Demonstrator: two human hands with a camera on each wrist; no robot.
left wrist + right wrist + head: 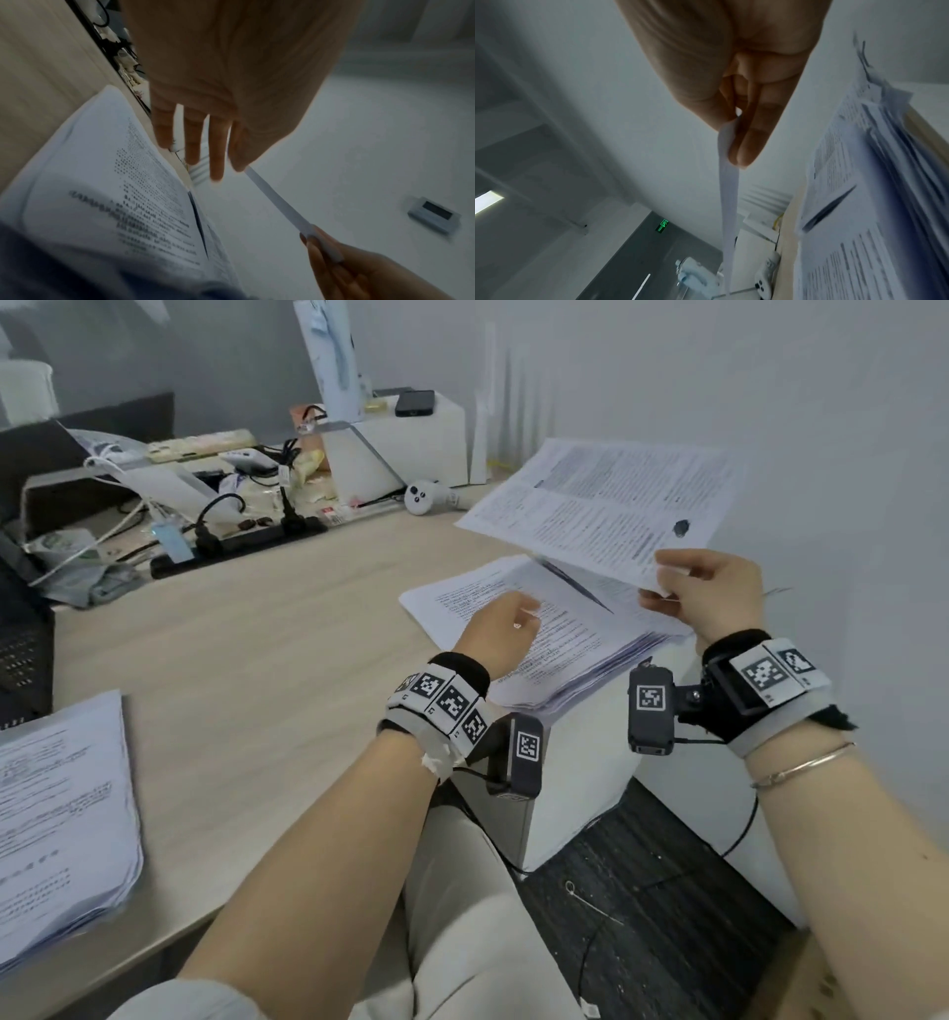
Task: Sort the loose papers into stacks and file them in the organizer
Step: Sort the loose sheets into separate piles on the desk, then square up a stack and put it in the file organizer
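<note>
A thick stack of printed papers (565, 654) (102, 182) (859, 223) lies at the desk's right corner. My right hand (663, 589) (734, 142) pinches the near edge of a printed sheet (606, 505) (277, 201) (729, 203) and holds it lifted and tilted above that stack. My left hand (521, 618) (205, 162) is over the stack's left part with straight fingers and holds nothing; one fingertip is close to the lifted sheet's edge. A second stack of papers (56, 814) lies at the desk's near left.
On the wooden desk (257, 685), the far side is cluttered: a black power strip (241, 541) with cables, a white controller (426, 498), and a white box (411, 449) with a phone (415, 403) on top. A wall stands close on the right.
</note>
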